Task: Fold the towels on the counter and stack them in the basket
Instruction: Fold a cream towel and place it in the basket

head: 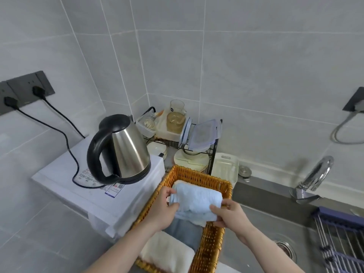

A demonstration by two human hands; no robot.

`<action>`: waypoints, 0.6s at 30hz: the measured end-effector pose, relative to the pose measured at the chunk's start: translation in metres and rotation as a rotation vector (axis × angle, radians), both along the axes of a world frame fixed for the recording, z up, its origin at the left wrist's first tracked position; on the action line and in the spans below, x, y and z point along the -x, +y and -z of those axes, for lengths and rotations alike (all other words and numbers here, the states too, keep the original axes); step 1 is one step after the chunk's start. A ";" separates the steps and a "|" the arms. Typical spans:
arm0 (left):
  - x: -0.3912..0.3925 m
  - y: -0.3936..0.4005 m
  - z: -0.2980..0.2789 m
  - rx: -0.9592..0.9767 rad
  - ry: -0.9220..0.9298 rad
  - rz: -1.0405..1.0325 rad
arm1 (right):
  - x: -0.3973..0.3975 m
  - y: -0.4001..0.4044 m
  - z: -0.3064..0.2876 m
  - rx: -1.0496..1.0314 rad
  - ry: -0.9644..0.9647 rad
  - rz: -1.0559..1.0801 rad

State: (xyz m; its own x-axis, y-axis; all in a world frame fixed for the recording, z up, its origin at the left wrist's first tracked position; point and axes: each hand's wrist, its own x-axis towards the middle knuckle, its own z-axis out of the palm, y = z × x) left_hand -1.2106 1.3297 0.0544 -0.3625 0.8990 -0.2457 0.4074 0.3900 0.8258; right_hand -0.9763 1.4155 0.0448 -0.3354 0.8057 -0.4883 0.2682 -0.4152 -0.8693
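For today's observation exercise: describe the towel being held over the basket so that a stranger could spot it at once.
Find the orange wicker basket beside the steel kettle. Above its far half, the left hand and right hand grip a folded light blue towel by its ends. It is the only pale blue one; the white towel and grey-blue towel lie lower, nearer the person.

head: worn, looks forward-down | close over basket [208, 241] | faces tiled corner [137, 56]

Printed labels on the white appliance [102, 196] under the kettle [126, 148]; lettering too blurred to read
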 end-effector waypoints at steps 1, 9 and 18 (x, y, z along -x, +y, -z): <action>0.007 0.011 0.006 0.012 0.000 0.013 | 0.007 0.006 0.005 0.016 -0.011 0.030; 0.036 0.082 0.048 0.116 -0.017 0.035 | 0.058 0.050 0.058 0.095 -0.163 0.131; 0.042 0.119 0.081 0.135 0.007 0.154 | 0.077 0.067 0.080 -0.074 -0.420 0.203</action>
